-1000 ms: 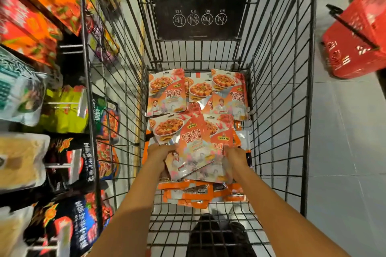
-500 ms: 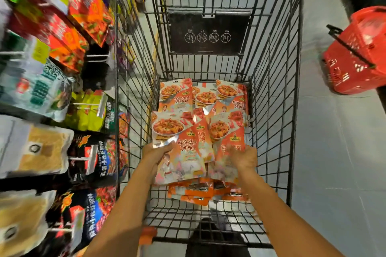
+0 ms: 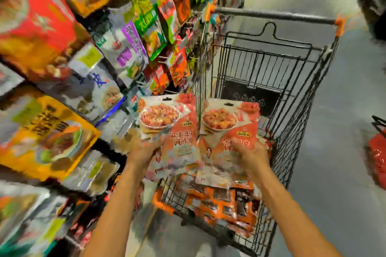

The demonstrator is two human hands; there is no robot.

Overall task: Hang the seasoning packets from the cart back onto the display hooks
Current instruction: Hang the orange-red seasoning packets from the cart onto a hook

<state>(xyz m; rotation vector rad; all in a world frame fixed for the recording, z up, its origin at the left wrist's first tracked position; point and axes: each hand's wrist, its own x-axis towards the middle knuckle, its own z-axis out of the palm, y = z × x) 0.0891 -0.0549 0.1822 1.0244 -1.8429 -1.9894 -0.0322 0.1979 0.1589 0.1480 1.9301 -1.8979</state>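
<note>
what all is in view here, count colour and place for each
held seasoning packets: at least two, red-orange with a dish photo, raised over the cart's near end
cart packets: a pile, count unclear, orange, on the cart floor below the hands
shopping cart: one, black wire with orange corner caps, centre right
display packets: many, mixed colours, blurred, hanging along the left
basket: one, red, on the floor at the right edge
floor: grey, right side
left hand: one, grips the left-side packet low down
right hand: one, grips the right-side packet low down
</note>
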